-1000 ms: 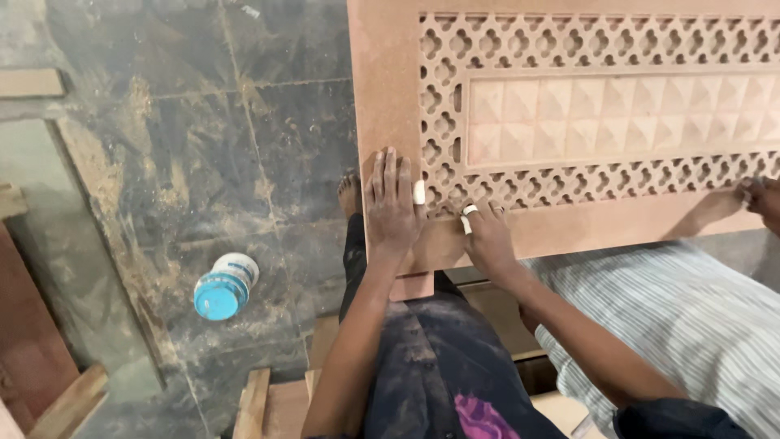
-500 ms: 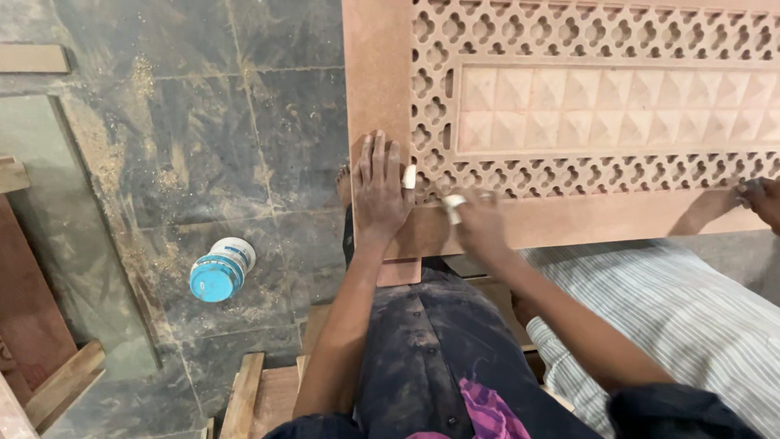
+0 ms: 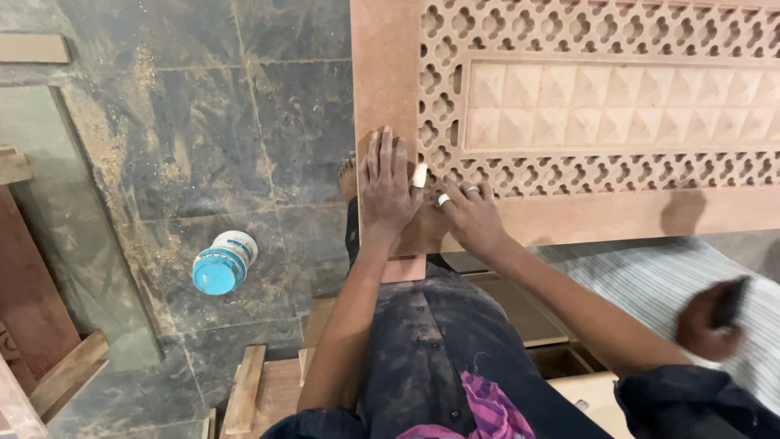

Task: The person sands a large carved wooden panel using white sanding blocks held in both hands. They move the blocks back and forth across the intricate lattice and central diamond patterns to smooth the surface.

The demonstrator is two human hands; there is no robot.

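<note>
A carved reddish-brown wooden panel [image 3: 642,215] with lattice cutouts and a field of small pyramids lies in front of me. My left hand [image 3: 386,191] rests flat on its lower left corner, fingers straight and close together. A small pale piece [image 3: 419,175] sticks out beside the thumb at the lattice edge; I cannot tell whether it is gripped. My right hand [image 3: 473,218], with rings on two fingers, lies on the plain lower rail right next to the left hand, fingertips touching the lattice.
A white jar with a blue lid [image 3: 221,264] lies on the dusty stone floor [image 3: 244,122] to the left. Wooden offcuts [image 3: 69,374] lie at lower left. Another person's blurred hand [image 3: 713,319] holds something dark above a striped cloth [image 3: 642,280] at lower right.
My right hand has slid left along the rail toward my left hand. The other person's hand has left the panel's right end and dropped to the lower right.
</note>
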